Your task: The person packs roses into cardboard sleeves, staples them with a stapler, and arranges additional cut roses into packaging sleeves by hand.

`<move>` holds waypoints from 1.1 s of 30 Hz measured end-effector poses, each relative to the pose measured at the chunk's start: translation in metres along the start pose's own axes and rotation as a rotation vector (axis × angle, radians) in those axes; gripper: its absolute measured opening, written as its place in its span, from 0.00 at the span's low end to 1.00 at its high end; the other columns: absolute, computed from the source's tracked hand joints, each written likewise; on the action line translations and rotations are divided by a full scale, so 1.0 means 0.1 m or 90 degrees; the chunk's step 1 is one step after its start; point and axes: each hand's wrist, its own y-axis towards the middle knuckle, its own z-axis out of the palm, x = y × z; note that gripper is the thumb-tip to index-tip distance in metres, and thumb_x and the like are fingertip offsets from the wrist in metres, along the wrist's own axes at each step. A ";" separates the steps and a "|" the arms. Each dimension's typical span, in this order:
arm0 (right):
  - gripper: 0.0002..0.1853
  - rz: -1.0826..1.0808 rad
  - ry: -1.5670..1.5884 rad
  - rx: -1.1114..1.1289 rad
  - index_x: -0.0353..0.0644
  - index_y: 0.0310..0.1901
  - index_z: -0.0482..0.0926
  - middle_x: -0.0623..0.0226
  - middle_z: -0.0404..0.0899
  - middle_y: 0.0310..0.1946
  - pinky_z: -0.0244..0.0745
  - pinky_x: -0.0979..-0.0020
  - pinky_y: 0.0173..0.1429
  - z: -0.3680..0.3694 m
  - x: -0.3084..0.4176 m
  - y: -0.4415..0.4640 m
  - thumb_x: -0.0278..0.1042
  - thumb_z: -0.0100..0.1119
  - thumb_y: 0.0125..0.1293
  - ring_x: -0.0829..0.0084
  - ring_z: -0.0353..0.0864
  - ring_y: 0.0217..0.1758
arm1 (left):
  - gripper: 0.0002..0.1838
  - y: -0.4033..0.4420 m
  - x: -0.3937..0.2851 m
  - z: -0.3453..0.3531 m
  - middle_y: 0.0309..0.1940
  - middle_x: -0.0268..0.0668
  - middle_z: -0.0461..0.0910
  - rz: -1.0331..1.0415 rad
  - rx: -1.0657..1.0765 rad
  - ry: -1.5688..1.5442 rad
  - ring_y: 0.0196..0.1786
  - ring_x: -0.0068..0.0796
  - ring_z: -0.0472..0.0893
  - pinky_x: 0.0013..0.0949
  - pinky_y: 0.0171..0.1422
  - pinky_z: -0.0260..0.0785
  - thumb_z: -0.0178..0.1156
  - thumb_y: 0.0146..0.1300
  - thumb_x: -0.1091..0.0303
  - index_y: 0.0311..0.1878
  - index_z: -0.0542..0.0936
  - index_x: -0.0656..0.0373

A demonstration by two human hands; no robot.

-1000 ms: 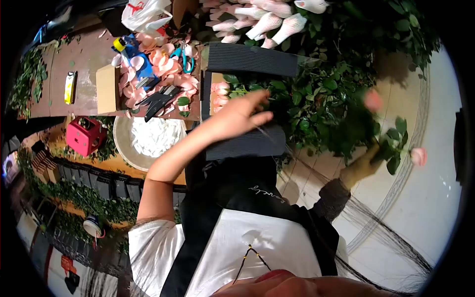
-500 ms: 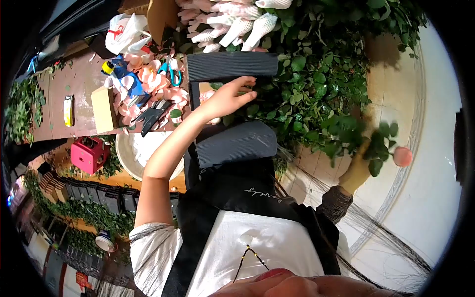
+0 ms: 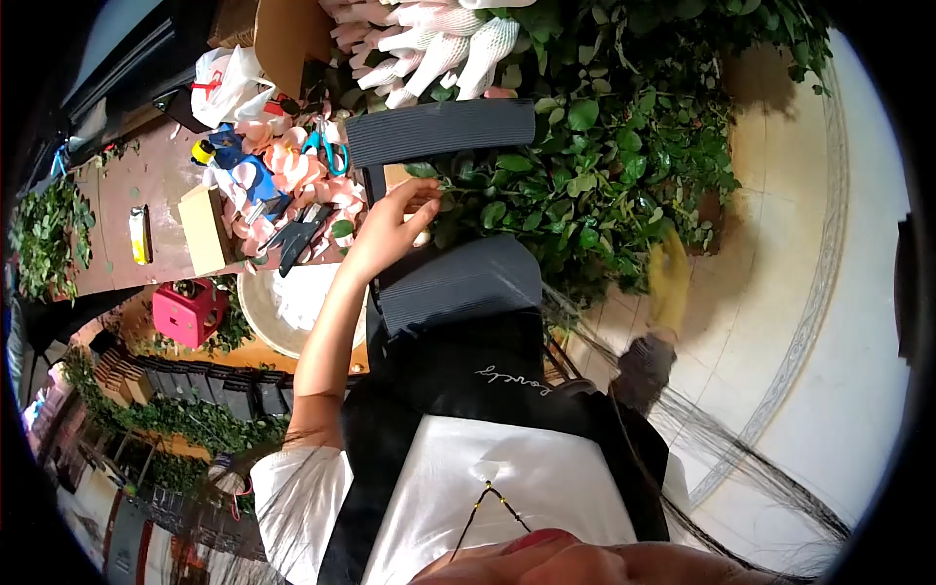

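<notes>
My bare left hand is between two dark grey ribbed panels, the upper panel and the lower panel. Its fingers are curled together at the left end of a mass of green leafy stems. Whatever they hold is hidden. My right hand, in a yellow glove, is at the lower right edge of the foliage. Motion blurs its fingers, and I cannot make out anything in them. Above the upper panel lie several pink blooms in white mesh sleeves.
Loose pink petals, blue-handled scissors, a black stapler and a small cardboard box lie on the table at left. Below are a white basin and a pink stool. Tiled floor is at right.
My left hand has drawn back leftward, its fingers curling. My right hand has moved left and up to the foliage; the leafy pink rose it held at the far right no longer shows there.
</notes>
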 end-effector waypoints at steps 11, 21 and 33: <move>0.18 -0.285 -0.017 -0.227 0.33 0.53 0.80 0.48 0.81 0.54 0.75 0.60 0.64 1.19 0.94 0.88 0.18 0.61 0.61 0.50 0.80 0.58 | 0.17 -0.29 -0.37 -0.04 0.50 0.44 0.84 0.043 -0.016 0.226 0.53 0.37 0.84 0.36 0.56 0.75 0.61 0.70 0.69 0.59 0.78 0.63; 0.19 -0.276 -0.136 -0.052 0.34 0.54 0.79 0.51 0.79 0.50 0.70 0.56 0.65 0.13 1.50 -0.25 0.22 0.58 0.60 0.50 0.77 0.56 | 0.34 -0.17 -0.89 0.24 0.62 0.42 0.78 0.230 0.044 -0.090 0.63 0.33 0.79 0.37 0.69 0.70 0.69 0.64 0.72 0.72 0.68 0.65; 0.31 -0.276 0.116 0.258 0.41 0.66 0.73 0.57 0.78 0.60 0.70 0.60 0.67 0.35 1.93 -0.28 0.22 0.65 0.60 0.61 0.77 0.62 | 0.25 -0.40 -0.85 0.45 0.56 0.40 0.80 0.210 -0.151 -0.354 0.59 0.30 0.80 0.35 0.66 0.72 0.66 0.66 0.77 0.65 0.72 0.65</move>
